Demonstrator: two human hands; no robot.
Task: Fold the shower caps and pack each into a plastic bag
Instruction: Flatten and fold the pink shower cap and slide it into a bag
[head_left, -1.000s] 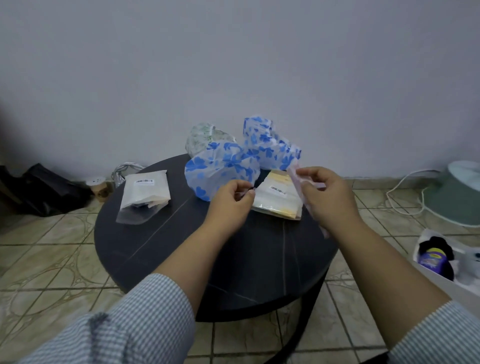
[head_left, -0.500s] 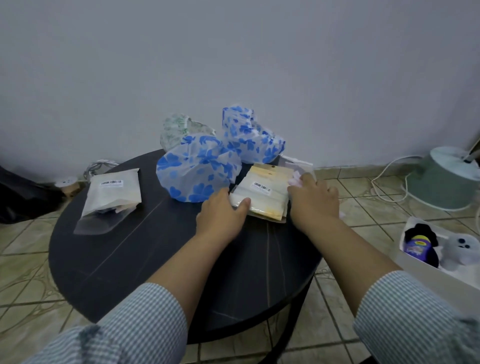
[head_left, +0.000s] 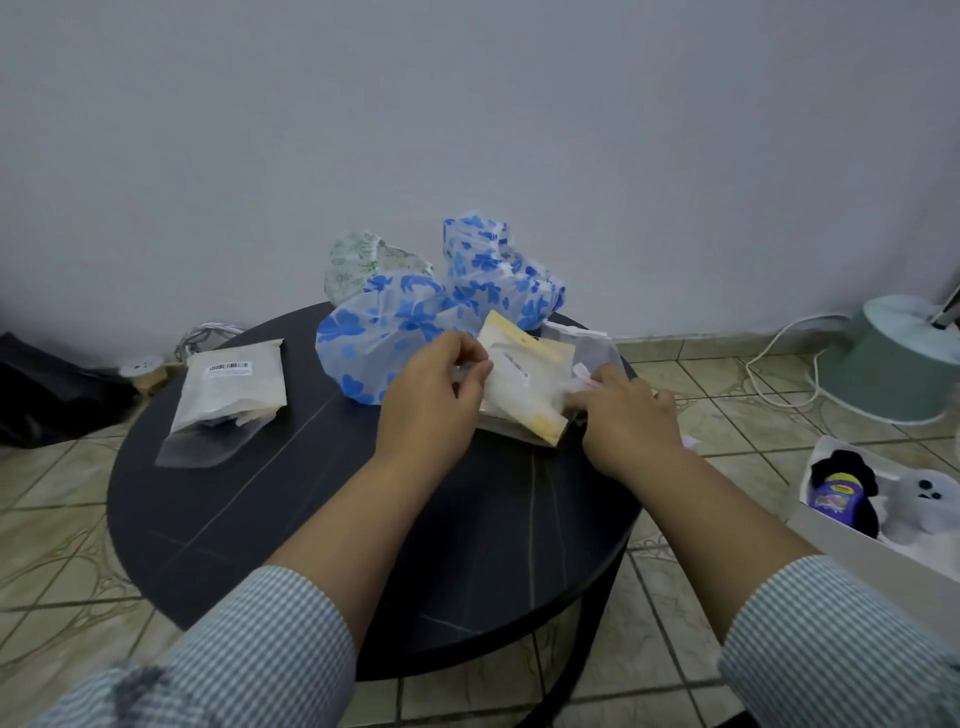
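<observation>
Two blue-flowered shower caps (head_left: 382, 332) (head_left: 498, 275) and a green-patterned one (head_left: 358, 262) lie puffed up at the back of the round black table (head_left: 249, 509). My left hand (head_left: 431, 400) pinches the left edge of a stack of plastic bags (head_left: 524, 389) and lifts it, tilted. My right hand (head_left: 628, 415) lies beside the stack's right edge, fingers on a pale pink folded cap (head_left: 584, 376); whether it grips the cap is hidden. A filled bag with a barcode label (head_left: 234, 389) lies at the table's left.
A white box (head_left: 878, 545) with a purple bottle and soft toys sits on the tiled floor at right. A green round stand (head_left: 904, 358) with a white cable stands behind it. A black bag (head_left: 47, 395) lies on the floor at left.
My left hand went from resting flat by the bag stack to pinching its edge and lifting it. My right hand came down from mid-air onto the table beside the stack.
</observation>
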